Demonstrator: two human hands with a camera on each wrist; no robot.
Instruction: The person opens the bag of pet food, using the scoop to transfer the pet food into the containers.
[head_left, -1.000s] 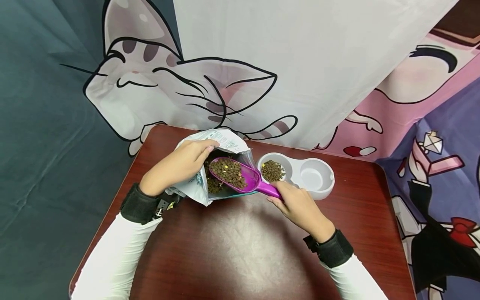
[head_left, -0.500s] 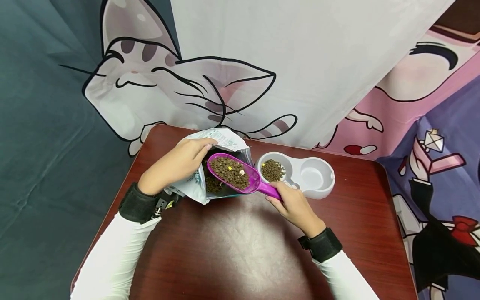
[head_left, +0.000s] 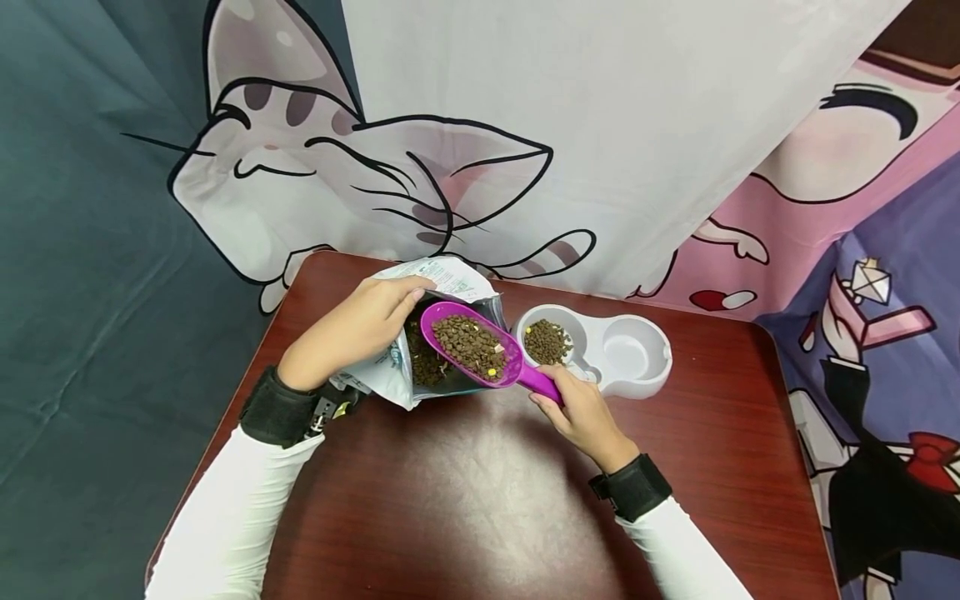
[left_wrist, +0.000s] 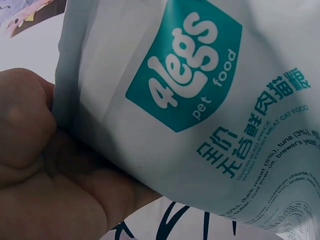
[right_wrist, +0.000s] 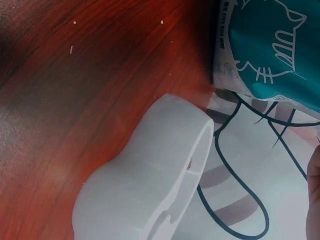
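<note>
In the head view my left hand (head_left: 363, 325) holds the upper edge of a white pet food bag (head_left: 457, 277), its mouth gaping to the right with brown kibble inside. The left wrist view shows that hand (left_wrist: 75, 185) on the bag's side (left_wrist: 135, 150), which is printed "4legs pet food". My right hand (head_left: 588, 417) grips the handle of a purple scoop (head_left: 537, 382), heaped with kibble (head_left: 468, 343) and poised at the bag's mouth. Right of the bag stands a light grey double bowl (head_left: 592, 337). Its left compartment has some kibble (head_left: 546, 342); the right one has none visible.
Everything stands on a reddish-brown wooden table (head_left: 720, 450). Behind its back edge hangs a cloth (head_left: 480, 75) with cartoon cats. A few tiny crumbs lie on the table near the bowl (right_wrist: 135, 165) in the right wrist view.
The loaded scoop has risen slightly out of the bag's mouth, and the kibble in it has shifted. My right wrist has moved a little left. My left hand and the bag stay nearly still.
</note>
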